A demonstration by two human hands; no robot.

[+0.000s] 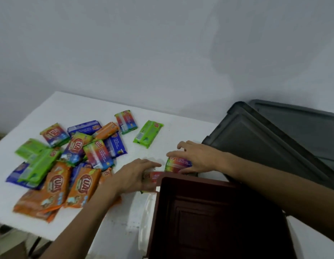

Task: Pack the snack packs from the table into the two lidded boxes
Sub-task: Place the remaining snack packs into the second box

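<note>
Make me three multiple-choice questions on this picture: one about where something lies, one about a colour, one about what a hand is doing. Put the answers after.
1. Where does the lone green pack lie?
A) inside a box
B) on the table, apart from the pile
C) under a lid

2. What colour is the box nearest the person?
A) white
B) blue
C) brown

3. What is the right hand doing?
A) gripping a multicoloured pack
B) lying flat and empty
C) lifting a lid

Answers:
1 B, it lies alone on the white top, to the right of the heap.
2 C, its rim and walls are dark brown.
3 A, fingers and thumb curl round the pack just beyond the box's far rim; the left hand grips a reddish pack likewise.
</note>
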